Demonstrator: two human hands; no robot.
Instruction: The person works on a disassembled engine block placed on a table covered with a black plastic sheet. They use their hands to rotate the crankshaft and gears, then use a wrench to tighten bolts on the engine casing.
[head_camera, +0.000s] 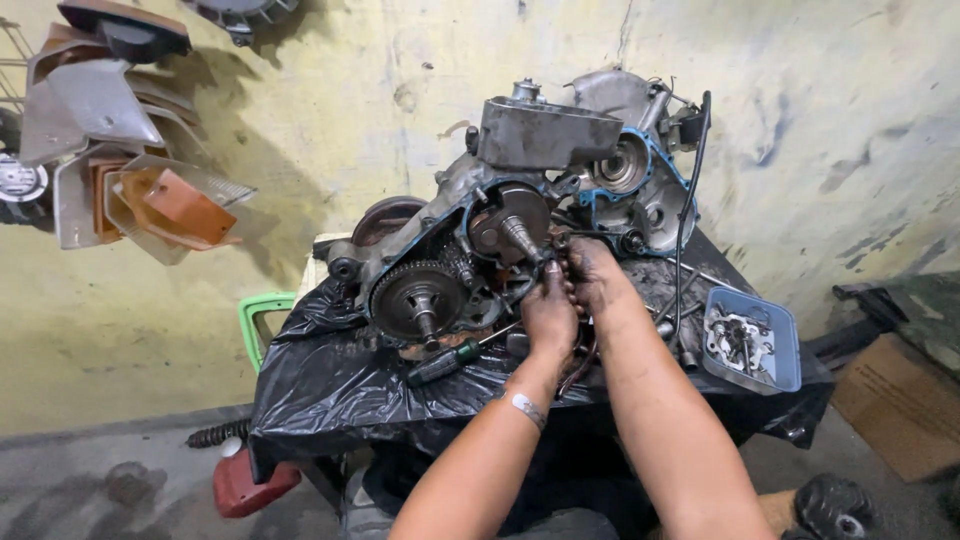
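1. Grip: I see the left hand (549, 315) and right hand (592, 272) pressed together at frame centre, fingers curled on small dark parts at the open side of the engine case (520, 215); what exactly each pinches I cannot tell, too small and greasy.
2. Engine case sits centre frame on a table draped in black plastic sheet (330, 385), blue gasket edge visible.
3. Toothed sprocket (415, 298) on the case, left of the hands.
4. Tapered shaft (522, 238) sticks out just above the left hand's fingers.
5. Green-handled screwdriver (445, 362) lies on the plastic, lower left of the left hand.
6. Blue tray (789, 345) with loose metal parts, right of centre, apart from the hands.
7. Black cable (688, 200) hangs down the case's right side.
8. Wristband on the left wrist.
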